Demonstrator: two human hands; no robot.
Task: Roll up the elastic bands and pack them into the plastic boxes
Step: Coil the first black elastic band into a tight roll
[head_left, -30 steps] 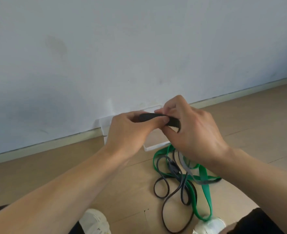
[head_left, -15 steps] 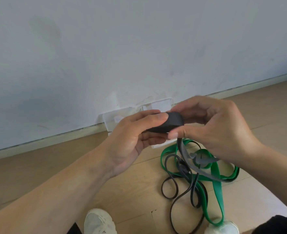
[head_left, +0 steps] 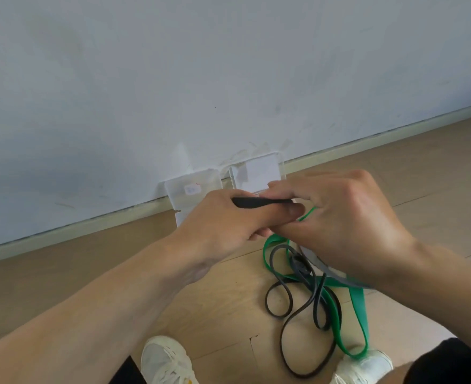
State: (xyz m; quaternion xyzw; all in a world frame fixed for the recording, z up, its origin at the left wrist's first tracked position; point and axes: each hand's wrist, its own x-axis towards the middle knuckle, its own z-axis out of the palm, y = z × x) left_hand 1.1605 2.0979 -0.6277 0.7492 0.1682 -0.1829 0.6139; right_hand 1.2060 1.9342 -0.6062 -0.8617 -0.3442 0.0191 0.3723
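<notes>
Both hands are meeting above the wooden floor (head_left: pixel 62 275). The left hand (head_left: pixel 223 220) and right hand (head_left: pixel 336 217) are pinching a dark rolled elastic band (head_left: pixel 259 202) between their fingers. A green band (head_left: pixel 357 309) and thin black bands (head_left: pixel 298 322) are lying tangled below. Two clear plastic boxes (head_left: pixel 192 187) are sitting against the wall.

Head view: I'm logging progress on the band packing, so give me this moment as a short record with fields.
left hand: grip closed on the dark band roll
right hand: grip closed on the same roll from the other side
loose tail: grey band hangs from under the right hand to the floor
floor pile: green band and thin black band, tangled, unrolled
boxes: two clear plastic boxes against the wall, behind the hands; contents not visible
stage: rolling, nothing seen packed
</notes>
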